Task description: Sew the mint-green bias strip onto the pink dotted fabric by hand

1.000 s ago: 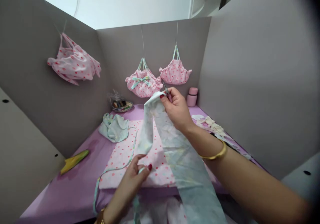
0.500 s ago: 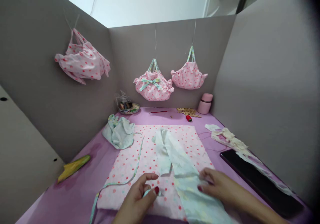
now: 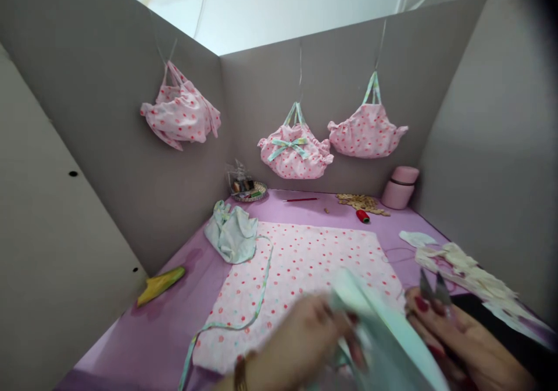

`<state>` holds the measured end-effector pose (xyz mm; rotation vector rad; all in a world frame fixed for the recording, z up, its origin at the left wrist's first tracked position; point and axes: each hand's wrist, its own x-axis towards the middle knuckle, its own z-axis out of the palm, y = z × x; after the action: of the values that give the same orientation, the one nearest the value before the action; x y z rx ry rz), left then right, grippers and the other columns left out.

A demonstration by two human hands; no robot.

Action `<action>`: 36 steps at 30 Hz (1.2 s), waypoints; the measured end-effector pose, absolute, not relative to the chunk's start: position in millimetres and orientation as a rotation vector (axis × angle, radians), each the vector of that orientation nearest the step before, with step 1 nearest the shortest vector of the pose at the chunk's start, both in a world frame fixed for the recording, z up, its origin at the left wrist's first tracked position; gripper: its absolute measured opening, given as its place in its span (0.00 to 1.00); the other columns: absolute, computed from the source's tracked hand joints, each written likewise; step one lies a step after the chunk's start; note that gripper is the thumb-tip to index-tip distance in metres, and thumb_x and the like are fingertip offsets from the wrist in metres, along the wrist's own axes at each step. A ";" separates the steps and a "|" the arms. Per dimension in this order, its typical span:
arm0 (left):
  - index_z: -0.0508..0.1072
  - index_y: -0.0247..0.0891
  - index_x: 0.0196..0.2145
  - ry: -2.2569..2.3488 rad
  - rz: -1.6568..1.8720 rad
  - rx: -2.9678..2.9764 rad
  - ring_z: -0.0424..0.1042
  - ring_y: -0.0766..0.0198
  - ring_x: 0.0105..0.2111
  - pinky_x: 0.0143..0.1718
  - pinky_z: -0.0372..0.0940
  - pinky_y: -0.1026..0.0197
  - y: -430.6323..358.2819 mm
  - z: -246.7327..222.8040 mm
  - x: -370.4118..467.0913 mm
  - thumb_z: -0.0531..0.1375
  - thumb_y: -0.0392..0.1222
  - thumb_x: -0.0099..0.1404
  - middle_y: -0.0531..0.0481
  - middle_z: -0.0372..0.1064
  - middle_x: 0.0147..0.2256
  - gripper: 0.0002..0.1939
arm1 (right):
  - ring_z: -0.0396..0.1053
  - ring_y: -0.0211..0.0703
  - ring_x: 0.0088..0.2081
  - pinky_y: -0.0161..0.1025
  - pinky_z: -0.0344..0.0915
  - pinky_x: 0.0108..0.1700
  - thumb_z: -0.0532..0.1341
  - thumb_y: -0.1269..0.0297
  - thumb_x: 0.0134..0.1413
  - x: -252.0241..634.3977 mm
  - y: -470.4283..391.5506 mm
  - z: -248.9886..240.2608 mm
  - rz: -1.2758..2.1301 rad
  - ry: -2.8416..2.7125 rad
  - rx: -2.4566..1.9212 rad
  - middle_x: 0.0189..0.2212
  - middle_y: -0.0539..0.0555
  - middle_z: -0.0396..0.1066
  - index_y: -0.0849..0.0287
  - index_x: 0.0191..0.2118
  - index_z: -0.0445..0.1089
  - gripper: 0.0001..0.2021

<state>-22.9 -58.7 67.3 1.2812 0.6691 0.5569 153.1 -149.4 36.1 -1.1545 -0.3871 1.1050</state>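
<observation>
Now, fingers: left hand [image 3: 300,344] blurred, fingers curled and gripping the near edge of the pale mint fabric strip [image 3: 383,333]; right hand [image 3: 457,344] clenched around small thread snips [image 3: 431,289], blades pointing up toward 12 o'clock.
Strip position: bunched low at 6 o'clock between both hands, lifted off the table, partly cut by the frame edge.
Change: half a second ago the strip lay flat across the pink dotted cloth [image 3: 305,275] with both hands resting on it; now it is gathered up again and the snips show in the right hand.
Reading: likely a return to trimming the strip; the exact cut point is lost in blur.
Under the hands: pink dotted cloth spread on the purple table [image 3: 143,339], mint binding tape [image 3: 244,321] trailing along its 9 o'clock edge.
Further out: crumpled mint cloth [image 3: 231,234] at 10 o'clock; yellow item [image 3: 160,283] at 9; red thread spool [image 3: 362,216] and pink jar [image 3: 400,186] at 1; cream scraps [image 3: 466,269] at 3.
Walls: three pink dotted bags [image 3: 294,153] hanging on the grey partition.
</observation>
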 end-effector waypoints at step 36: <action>0.66 0.34 0.21 0.504 0.421 1.554 0.62 0.67 0.20 0.25 0.57 0.65 -97.3 53.1 -33.7 0.46 0.44 0.65 0.52 0.62 0.18 0.19 | 0.63 0.41 0.27 0.37 0.58 0.31 0.56 0.61 0.56 84.8 -156.0 48.4 0.469 -1.275 -1.474 0.21 0.49 0.63 0.58 0.21 0.66 0.15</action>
<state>-33.7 -97.3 53.1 1.5540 0.5040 0.4209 84.8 -156.0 48.4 -1.4738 -1.2750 0.4688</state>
